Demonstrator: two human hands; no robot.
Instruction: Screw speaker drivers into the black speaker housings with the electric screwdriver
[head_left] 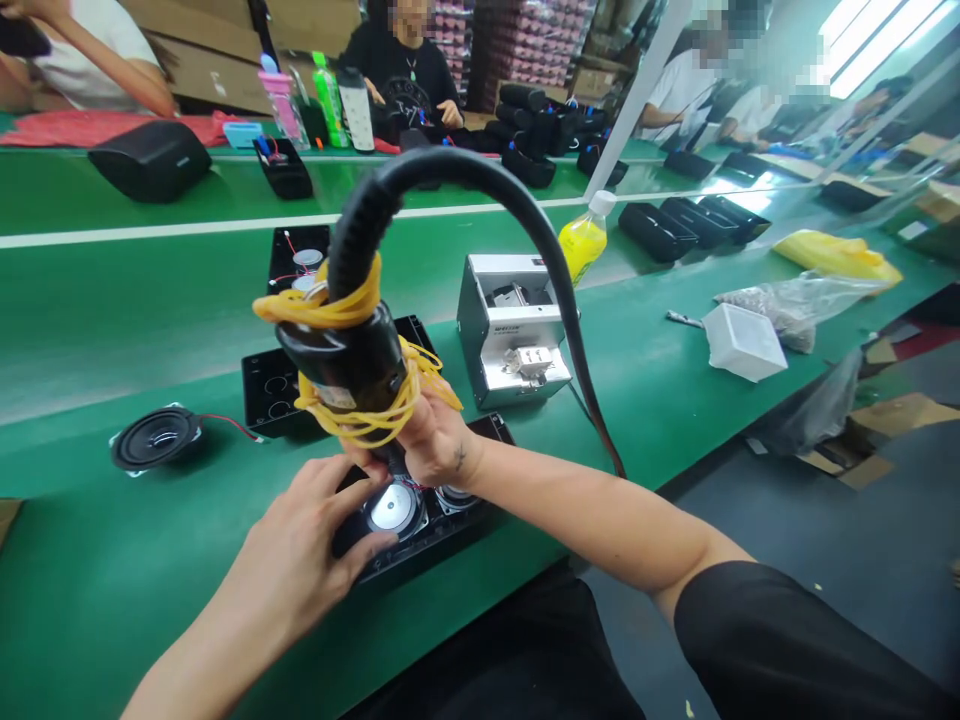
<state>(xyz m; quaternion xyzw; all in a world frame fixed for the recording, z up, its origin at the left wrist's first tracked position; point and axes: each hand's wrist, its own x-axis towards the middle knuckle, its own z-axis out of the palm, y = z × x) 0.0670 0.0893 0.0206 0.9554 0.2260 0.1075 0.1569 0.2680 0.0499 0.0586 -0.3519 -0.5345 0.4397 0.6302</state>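
Observation:
My right hand [439, 440] is wrapped round a black electric screwdriver [341, 365], which stands upright with yellow rubber bands wound about it and a thick black cable arching from its top. Below it lies a black speaker housing [405, 563] with two round drivers, one a silver-backed speaker driver [394, 508]. My left hand [315, 530] grips the left end of this housing, thumb on the near side and fingers across the far side. The screwdriver's tip is hidden behind my fingers.
A loose speaker [157, 438] with a red wire lies left. Behind the housing are another black housing [270, 390] and a grey screw feeder [514, 330]. A yellow bottle [583, 240] and a white plastic box [742, 342] stand to the right. Co-workers sit across the green bench.

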